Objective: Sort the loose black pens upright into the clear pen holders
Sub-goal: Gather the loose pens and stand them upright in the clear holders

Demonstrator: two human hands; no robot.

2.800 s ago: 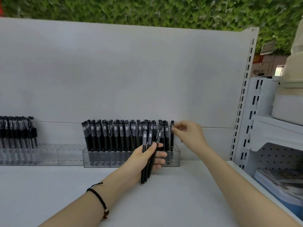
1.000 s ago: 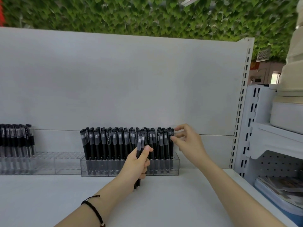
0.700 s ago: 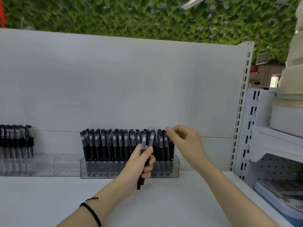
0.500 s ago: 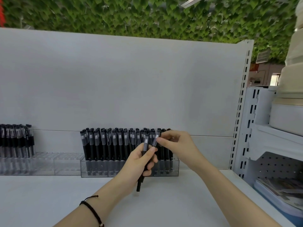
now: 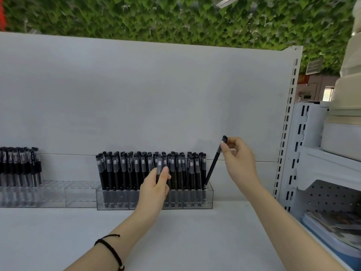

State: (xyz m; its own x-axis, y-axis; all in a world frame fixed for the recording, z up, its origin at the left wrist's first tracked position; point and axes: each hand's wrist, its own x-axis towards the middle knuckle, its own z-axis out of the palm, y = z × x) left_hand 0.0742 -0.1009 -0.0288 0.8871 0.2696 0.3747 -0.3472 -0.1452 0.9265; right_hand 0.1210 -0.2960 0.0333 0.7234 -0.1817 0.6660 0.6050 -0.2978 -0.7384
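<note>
Pens (image 5: 136, 169) are stood upright in dense rows in the holder (image 5: 210, 198), which is set on the shelf (image 5: 175, 241) against the back panel (image 5: 136, 94). A tilted pen (image 5: 213, 169) is pinched just below its cap between the thumb and fingers of the right hand (image 5: 238, 155). Its top is leaned toward 1 o'clock and its tip is set at the holder's 3 o'clock end, just beside the last upright pen; whether the tip is seated in a slot cannot be told. A spare pen (image 5: 159, 169) is gripped upright in the curled fingers of the left hand (image 5: 156, 188), in front of the holder's middle, with its lower end hidden by the palm. A bracelet (image 5: 109, 245) is worn on the left wrist. At 9 o'clock, just beside the holder, a second holder (image 5: 78, 194) is placed, with a cluster (image 5: 19, 165) of pens stood at its 9 o'clock end. At 3 o'clock a white rack (image 5: 312, 153) is seen, with booklets (image 5: 332, 225) laid on its lower level. Leaves (image 5: 175, 16) are spread across 12 o'clock above the panel.
</note>
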